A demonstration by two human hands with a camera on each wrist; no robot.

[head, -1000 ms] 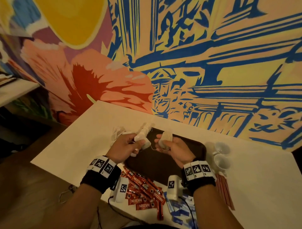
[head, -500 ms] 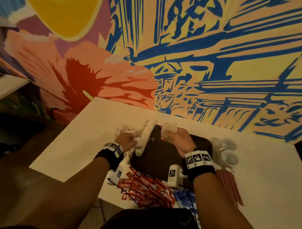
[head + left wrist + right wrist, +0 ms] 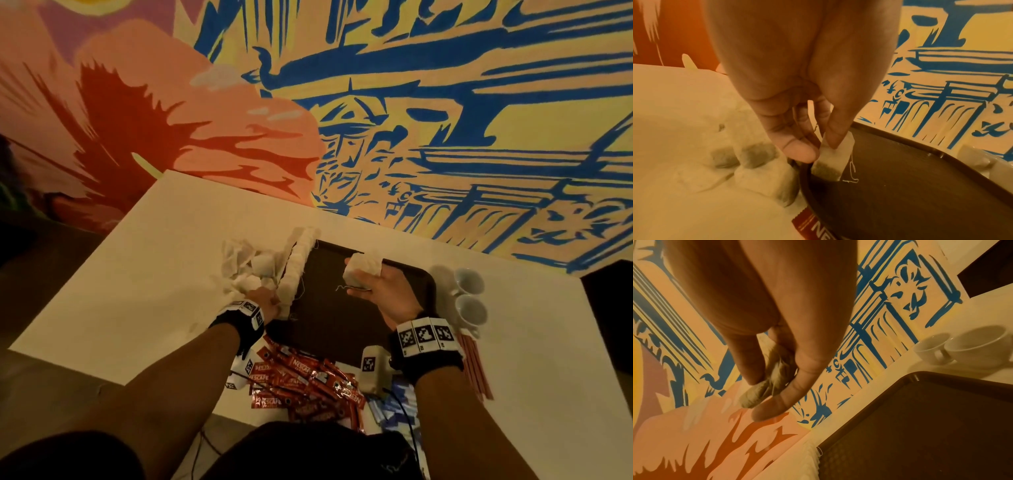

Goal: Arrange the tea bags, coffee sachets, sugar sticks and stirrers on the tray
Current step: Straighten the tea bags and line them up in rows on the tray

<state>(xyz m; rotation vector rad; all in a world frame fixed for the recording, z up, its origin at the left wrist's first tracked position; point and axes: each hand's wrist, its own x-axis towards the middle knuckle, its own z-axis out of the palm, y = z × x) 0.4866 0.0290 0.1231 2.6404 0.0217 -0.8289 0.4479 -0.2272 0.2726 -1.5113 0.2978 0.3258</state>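
A dark brown tray (image 3: 342,329) lies on the white table. A row of white tea bags (image 3: 298,265) stands along its left edge. My left hand (image 3: 270,301) pinches one tea bag (image 3: 833,162) at the near end of that row, just inside the tray (image 3: 910,194) rim. My right hand (image 3: 373,291) is raised over the tray and grips a small bunch of tea bags (image 3: 361,270), seen between thumb and fingers in the right wrist view (image 3: 764,386). Loose tea bags (image 3: 243,263) lie heaped left of the tray.
Red coffee sachets (image 3: 301,380) are piled at the tray's near edge, blue sugar sticks (image 3: 394,407) beside them. Red stirrers (image 3: 474,366) lie right of the tray, near two white cups (image 3: 471,298). A painted wall (image 3: 411,120) stands close behind the table.
My left hand has gone down from mid-air to the near end of the tea bag row. My right hand, still holding tea bags, has shifted right over the tray.
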